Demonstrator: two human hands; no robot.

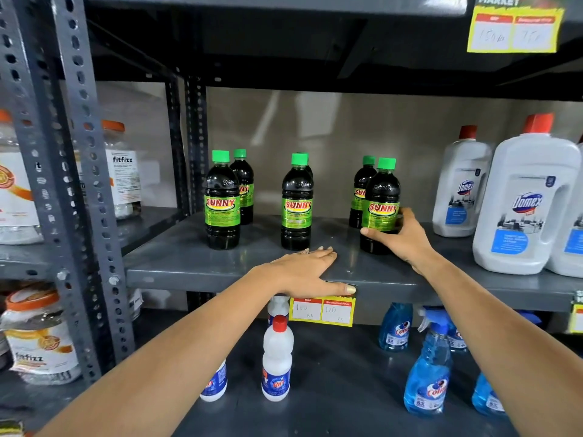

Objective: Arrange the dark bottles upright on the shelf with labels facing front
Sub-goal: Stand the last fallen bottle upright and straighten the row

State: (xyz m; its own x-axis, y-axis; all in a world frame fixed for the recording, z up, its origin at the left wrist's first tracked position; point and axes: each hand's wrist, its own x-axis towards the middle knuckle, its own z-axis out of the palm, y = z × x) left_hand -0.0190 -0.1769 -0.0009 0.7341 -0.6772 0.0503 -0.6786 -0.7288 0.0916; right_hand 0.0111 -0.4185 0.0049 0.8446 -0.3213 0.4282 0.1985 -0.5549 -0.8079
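Hands: right hand (402, 236) is wrapping the right-centre dark bottle (380, 206); left hand (310, 272) is lying spread flat on the shelf (189, 266) edge.

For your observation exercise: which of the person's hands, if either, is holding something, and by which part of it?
The right hand grips the front right dark bottle around its lower body, at the label's bottom edge. The left hand holds nothing; it rests flat on the shelf.

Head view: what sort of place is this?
Most likely a shop aisle: a slotted-angle metal shelf stocked with rows of SUNNY bottles and Domex jugs, with a yellow handwritten price tag on the shelf edge.
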